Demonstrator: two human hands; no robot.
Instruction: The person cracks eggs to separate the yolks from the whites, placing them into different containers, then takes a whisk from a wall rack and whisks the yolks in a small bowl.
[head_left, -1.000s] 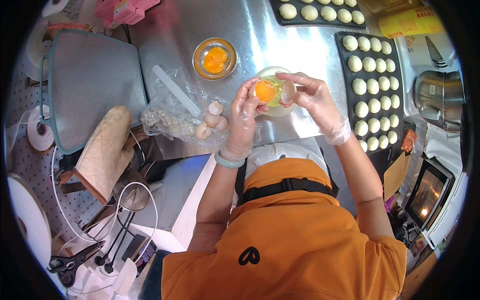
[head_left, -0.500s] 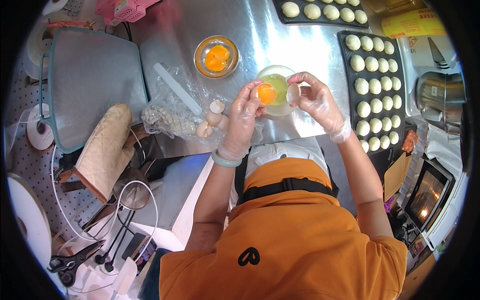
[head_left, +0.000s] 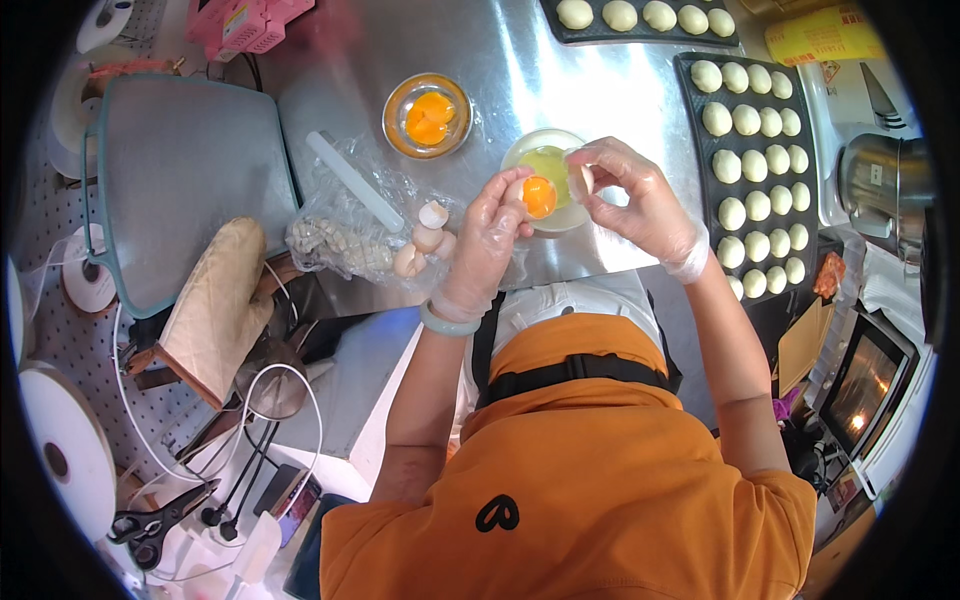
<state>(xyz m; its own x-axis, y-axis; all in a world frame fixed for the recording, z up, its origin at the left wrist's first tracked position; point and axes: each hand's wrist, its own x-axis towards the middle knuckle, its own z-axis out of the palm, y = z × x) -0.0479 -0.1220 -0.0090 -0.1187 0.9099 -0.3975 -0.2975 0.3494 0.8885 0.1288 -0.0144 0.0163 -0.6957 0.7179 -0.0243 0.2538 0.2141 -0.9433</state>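
My left hand point(head_left: 488, 235), in a clear plastic glove, holds a half eggshell with an orange egg yolk point(head_left: 539, 198) at its open side. In my gloved right hand point(head_left: 640, 200), another half eggshell point(head_left: 582, 182) is pinched between thumb and fingers, apart from the yolk. Both hands are over the near part of a pale bowl point(head_left: 540, 134), which has egg white point(head_left: 545, 162) in it. Farther left stands a round bowl point(head_left: 391, 115) with several yolks. Empty eggshells point(head_left: 426, 238) lie left of my left hand, by a crumpled clear plastic bag point(head_left: 335, 240).
Dark trays point(head_left: 712, 185) of round dough balls stand at the right and far edge of the steel table point(head_left: 620, 100). A white plastic strip point(head_left: 355, 185) lies on the bag. At left are a blue-rimmed board point(head_left: 190, 180) and an oven mitt point(head_left: 215, 300); a metal mixing bowl point(head_left: 880, 185) is far right.
The yolk has shifted slightly down and right, and its shell has tilted. My right hand has turned its shell edge-on and moved slightly up and left.
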